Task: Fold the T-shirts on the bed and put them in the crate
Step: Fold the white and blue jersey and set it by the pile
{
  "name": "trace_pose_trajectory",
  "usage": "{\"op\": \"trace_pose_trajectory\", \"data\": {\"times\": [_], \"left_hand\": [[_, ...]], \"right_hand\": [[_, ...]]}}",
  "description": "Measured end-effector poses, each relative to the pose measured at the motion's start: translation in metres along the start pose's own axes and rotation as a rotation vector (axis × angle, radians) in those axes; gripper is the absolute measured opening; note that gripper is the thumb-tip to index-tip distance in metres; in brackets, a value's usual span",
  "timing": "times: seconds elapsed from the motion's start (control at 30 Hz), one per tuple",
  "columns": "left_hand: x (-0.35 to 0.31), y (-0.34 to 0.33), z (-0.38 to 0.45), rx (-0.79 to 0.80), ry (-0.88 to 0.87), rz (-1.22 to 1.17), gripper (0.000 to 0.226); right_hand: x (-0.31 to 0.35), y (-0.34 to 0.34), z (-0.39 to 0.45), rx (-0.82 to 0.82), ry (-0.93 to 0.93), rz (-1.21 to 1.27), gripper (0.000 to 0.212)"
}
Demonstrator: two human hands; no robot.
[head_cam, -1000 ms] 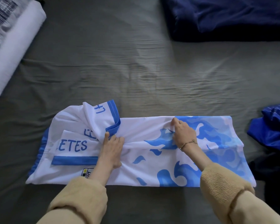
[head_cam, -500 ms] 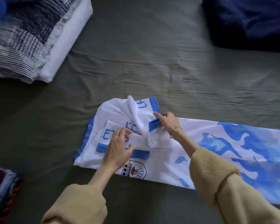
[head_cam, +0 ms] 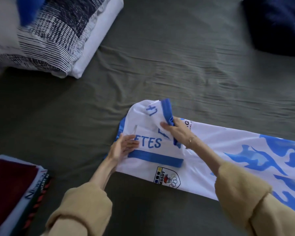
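Where the grey-green sheet of the bed [head_cam: 169, 53] fills the view, a white T-shirt [head_cam: 203, 160] with blue flame-like shapes is laid lengthwise across its near right part, folded into a long band that runs off the right edge. Blue letters "ETES", a blue stripe and a small crest are shown at its left end. At the far left, a pillow [head_cam: 58, 36] with a dark striped print is seen lying on a plain white one. A dark blue heap of fabric [head_cam: 279, 23] is seen at the far right corner. At the near left edge, a stack of folded clothes [head_cam: 12, 188] is seen, maroon on top. No crate is shown. Beige sleeves are worn on both arms. The right hand [head_cam: 177, 132] is placed at the far left part of the shirt, its fingers curled round the blue-edged sleeve, which is raised off the shirt. The left hand [head_cam: 124, 147] is laid at the shirt's left end, its fingers straight and pressed flat on the white cloth just beside the letters.
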State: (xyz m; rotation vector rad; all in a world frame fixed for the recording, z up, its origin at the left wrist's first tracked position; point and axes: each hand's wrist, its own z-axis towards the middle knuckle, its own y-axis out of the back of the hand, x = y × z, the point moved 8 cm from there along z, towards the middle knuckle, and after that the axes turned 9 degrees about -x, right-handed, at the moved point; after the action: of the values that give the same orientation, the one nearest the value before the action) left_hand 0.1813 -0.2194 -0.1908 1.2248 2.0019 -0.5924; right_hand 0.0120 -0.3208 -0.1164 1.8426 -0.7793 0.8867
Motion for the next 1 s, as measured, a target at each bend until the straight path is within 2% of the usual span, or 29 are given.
{"op": "trace_pose_trajectory", "data": {"times": [0.13,0.2,0.27,0.47,0.5,0.53,0.6,0.67,0.77,0.9,1.0], "left_hand": [[0.005,0.005,0.002,0.044,0.057,-0.093,0.070],[0.008,0.007,0.004,0.021,0.089,-0.152,0.066],[0.009,0.008,0.006,0.013,0.086,-0.111,0.061],[0.010,0.014,0.012,-0.114,0.018,0.080,0.009],[0.010,0.015,0.012,-0.125,0.017,0.076,0.004],[0.010,0.016,0.012,-0.127,0.023,0.068,0.011],[0.013,0.017,0.013,-0.128,0.041,0.045,0.019],[0.014,0.018,0.013,-0.140,0.020,0.067,0.027],[0.014,0.019,0.012,-0.167,-0.011,0.083,0.035],[0.011,0.014,0.009,-0.149,-0.027,0.020,0.015],[0.010,0.013,0.008,-0.156,-0.028,0.011,0.019]], "right_hand": [[0.008,-0.042,-0.031,0.227,0.280,-0.382,0.020],[0.003,-0.060,-0.046,0.319,0.409,-0.543,0.037],[-0.004,-0.069,-0.053,0.372,0.479,-0.657,0.043],[-0.011,-0.074,-0.065,0.386,0.634,-0.838,0.057],[-0.013,-0.072,-0.066,0.363,0.641,-0.850,0.059],[-0.014,-0.070,-0.067,0.336,0.646,-0.833,0.056],[-0.013,-0.061,-0.067,0.277,0.630,-0.727,0.040],[-0.014,-0.051,-0.062,0.246,0.535,-0.587,0.024],[-0.018,-0.047,-0.055,0.303,0.432,-0.477,0.011],[-0.016,-0.055,-0.056,0.398,0.466,-0.481,0.016],[-0.016,-0.061,-0.061,0.497,0.468,-0.468,0.021]]}}
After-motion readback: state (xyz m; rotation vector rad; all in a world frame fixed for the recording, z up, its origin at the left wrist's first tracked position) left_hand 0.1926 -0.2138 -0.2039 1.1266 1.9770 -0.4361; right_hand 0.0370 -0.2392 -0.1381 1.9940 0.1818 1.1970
